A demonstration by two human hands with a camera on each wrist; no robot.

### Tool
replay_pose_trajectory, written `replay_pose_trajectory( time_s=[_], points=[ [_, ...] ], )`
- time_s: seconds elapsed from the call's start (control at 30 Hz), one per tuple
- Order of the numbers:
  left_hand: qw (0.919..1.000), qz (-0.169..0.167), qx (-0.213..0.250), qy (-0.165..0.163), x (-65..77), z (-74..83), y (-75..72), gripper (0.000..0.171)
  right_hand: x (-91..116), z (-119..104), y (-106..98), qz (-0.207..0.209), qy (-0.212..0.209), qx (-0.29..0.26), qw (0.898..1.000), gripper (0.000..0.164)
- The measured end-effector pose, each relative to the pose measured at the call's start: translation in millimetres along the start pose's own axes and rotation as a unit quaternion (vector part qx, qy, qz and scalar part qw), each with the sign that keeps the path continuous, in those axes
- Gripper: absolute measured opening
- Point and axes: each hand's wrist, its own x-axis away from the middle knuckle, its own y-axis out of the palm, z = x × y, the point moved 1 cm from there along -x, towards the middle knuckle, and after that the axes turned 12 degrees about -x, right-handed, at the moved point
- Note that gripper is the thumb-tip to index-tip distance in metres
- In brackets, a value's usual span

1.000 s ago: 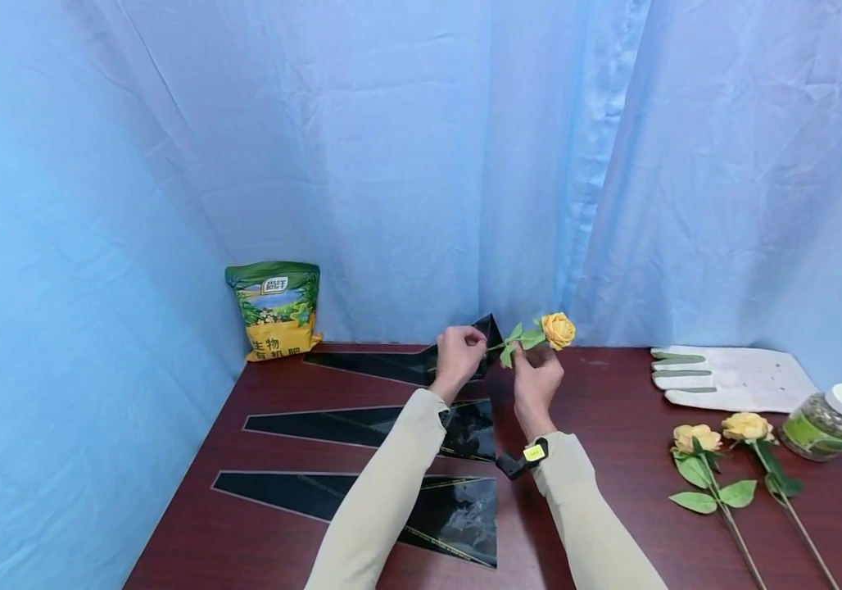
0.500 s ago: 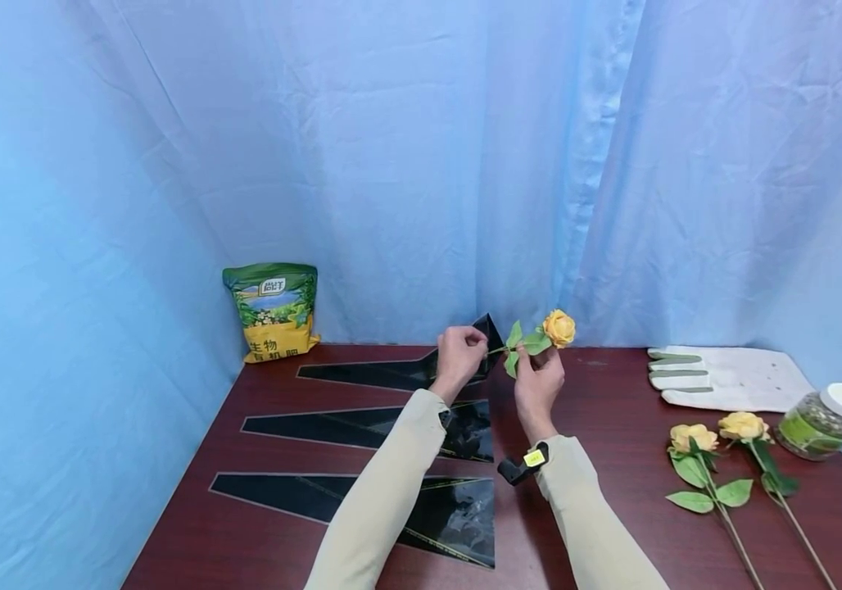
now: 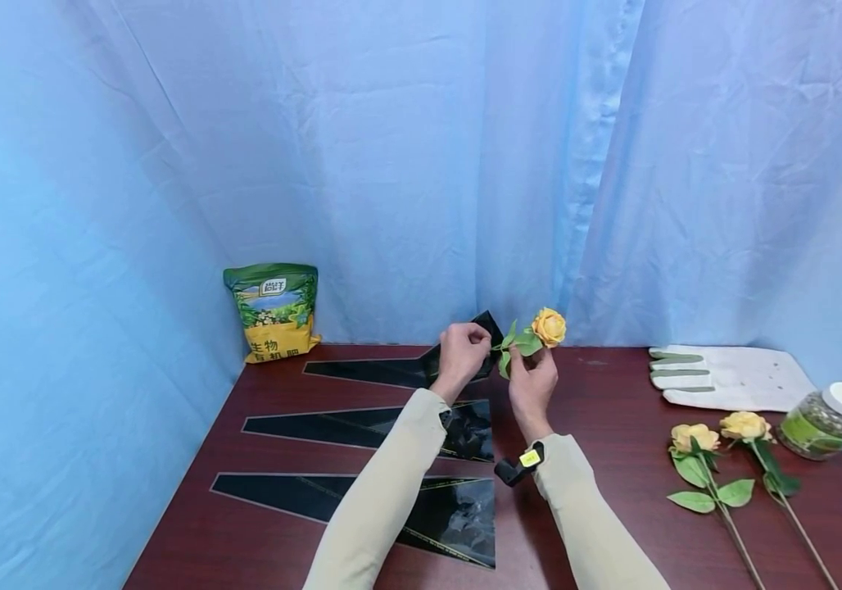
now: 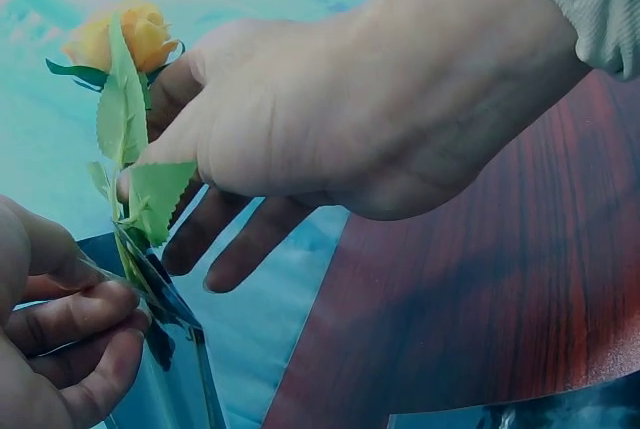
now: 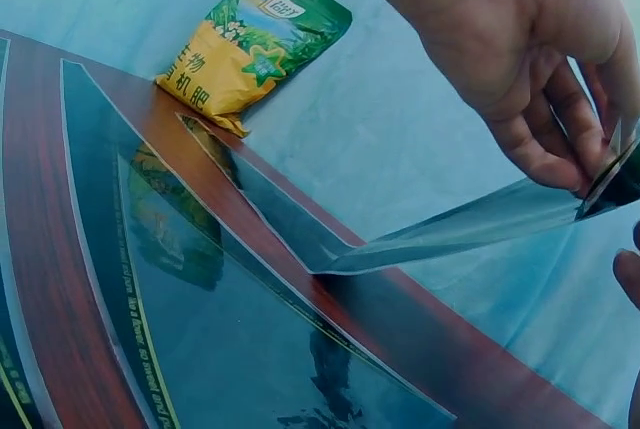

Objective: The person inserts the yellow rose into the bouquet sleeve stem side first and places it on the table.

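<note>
Here, in the head view, the right hand [image 3: 533,383] pinches the stem of a yellow rose [image 3: 548,328], its bloom just past the fingertips; to that hand's left, the left hand [image 3: 461,356] grips the edge of a black sleeve [image 3: 399,371]. In the left wrist view, the stem runs down from the right hand to the sleeve's mouth, beside the left hand's curled fingers. The right wrist view shows the sleeve sloping from the left hand to the surface [image 5: 55,209].
</note>
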Motion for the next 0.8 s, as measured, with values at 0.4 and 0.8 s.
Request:
replay_pose_trajectory(
  time_s=[0.4, 0.8],
  points=[
    [0.9998, 0.001, 0.009, -0.018, -1.1, 3.9, -0.9, 0.014, -0.9, 0.1, -1.8, -0.005, -0.025, -0.037, 0.999, 0.034],
    [0.9997, 0.02, -0.011, -0.009, -1.2, 8.9, -8.6, 0.014, -5.8, 8.9, -7.7, 0.034, 0.003, 0.009, 0.999, 0.034]
  ],
)
